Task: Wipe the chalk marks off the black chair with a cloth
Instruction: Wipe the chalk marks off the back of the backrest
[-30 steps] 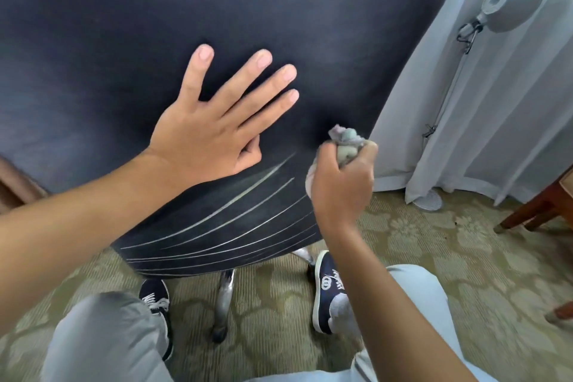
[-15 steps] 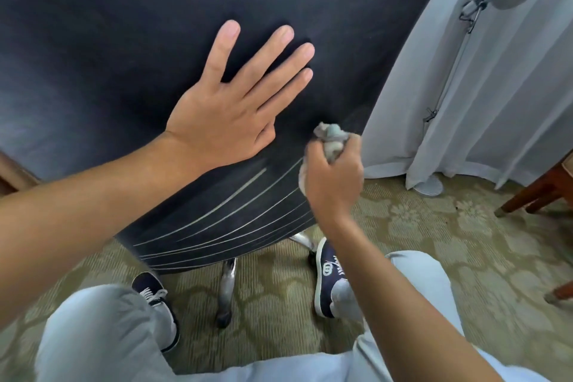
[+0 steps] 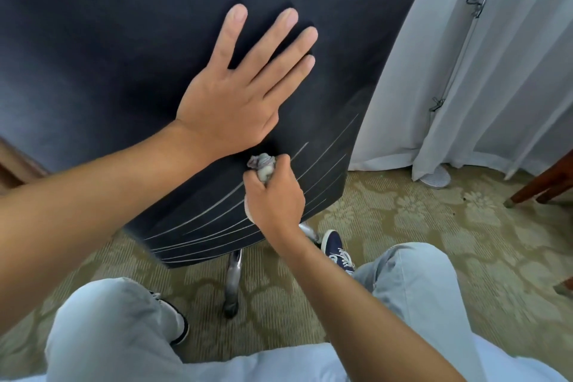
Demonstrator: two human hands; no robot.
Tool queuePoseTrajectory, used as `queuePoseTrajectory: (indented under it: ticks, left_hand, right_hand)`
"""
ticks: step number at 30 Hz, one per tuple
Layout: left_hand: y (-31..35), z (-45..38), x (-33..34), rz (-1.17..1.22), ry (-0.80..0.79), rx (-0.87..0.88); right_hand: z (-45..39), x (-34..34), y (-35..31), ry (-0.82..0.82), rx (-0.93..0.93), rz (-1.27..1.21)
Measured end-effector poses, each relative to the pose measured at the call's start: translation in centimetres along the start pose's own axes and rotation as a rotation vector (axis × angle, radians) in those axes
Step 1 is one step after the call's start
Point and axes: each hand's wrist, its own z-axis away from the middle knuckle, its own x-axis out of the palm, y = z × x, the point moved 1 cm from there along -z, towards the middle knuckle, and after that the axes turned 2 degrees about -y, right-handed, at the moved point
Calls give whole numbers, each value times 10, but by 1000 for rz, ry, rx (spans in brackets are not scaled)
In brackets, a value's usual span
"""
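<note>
The back of the black chair (image 3: 124,40) fills the upper left of the head view. Several thin white chalk marks (image 3: 217,223) curve across its lower part. My left hand (image 3: 238,96) lies flat on the fabric with fingers spread, just above the marks. My right hand (image 3: 276,198) grips a bunched grey cloth (image 3: 263,164) and holds it against the chair over the chalk lines, directly below my left hand. Most of the cloth is hidden inside my fist.
A chrome chair leg (image 3: 232,282) stands on the patterned carpet (image 3: 418,226) below the chair. White curtains (image 3: 480,87) and a floor lamp (image 3: 465,40) with its round base (image 3: 435,177) are at the right. A wooden furniture leg (image 3: 539,189) is at far right. My knees and shoes are below.
My right hand has moved the cloth left and down from the chair's right edge onto the chalk lines. My left hand stays flat on the chair. The view has shifted lower.
</note>
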Motion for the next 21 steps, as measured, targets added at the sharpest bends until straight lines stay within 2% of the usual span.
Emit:
queuePoseTrajectory:
  ticks: [2, 4, 7, 10, 12, 14, 15, 17, 19, 21]
  left_hand:
    - [3, 4, -5, 45, -14, -2]
    - [11, 16, -11, 205, -95, -3]
    - [36, 59, -26, 640, -270, -71]
    - [78, 108, -48, 1065, -489, -178]
    - [104, 124, -56, 1154, -629, -243]
    - [117, 127, -55, 1181, -613, -373]
    - [118, 126, -54, 1190, -566, -423]
    - [119, 125, -50, 1192, -506, -501]
    - [119, 126, -48, 1202, -496, -580]
    - [120, 127, -47, 1205, -485, -624]
  right_hand:
    - [1, -10, 4, -79, 17, -31]
    - [6, -19, 9, -174, 80, -207]
    - [9, -31, 21, -310, 215, -634]
    - [19, -40, 33, -522, 207, -777]
    - [28, -43, 35, -660, 194, -860]
    - [30, -50, 34, -752, 176, -900]
    - [27, -57, 33, -783, 143, -840]
    - [14, -71, 31, -733, 26, -498]
    - [-11, -87, 39, -434, -31, -117]
    - [-46, -109, 47, -69, 42, -126]
